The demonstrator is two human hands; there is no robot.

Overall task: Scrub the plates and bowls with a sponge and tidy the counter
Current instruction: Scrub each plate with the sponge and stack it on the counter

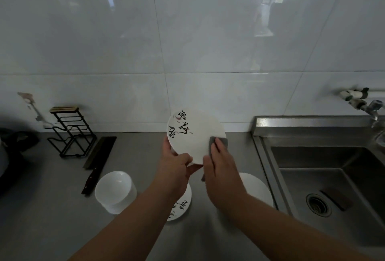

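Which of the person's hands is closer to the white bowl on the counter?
Left. The left hand grips the patterned plate's edge, just right of the white bowl; the right hand presses a grey sponge to the plate, farther right.

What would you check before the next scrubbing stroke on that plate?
1. Left hand grips the held plate by its rim: ok.
2. Right hand presses the sponge against the plate: ok.
3. Knife lies clear of both arms: ok.
4. Stacked bowls stand apart from the left arm: ok.
5. Plate face already clean: cannot tell.
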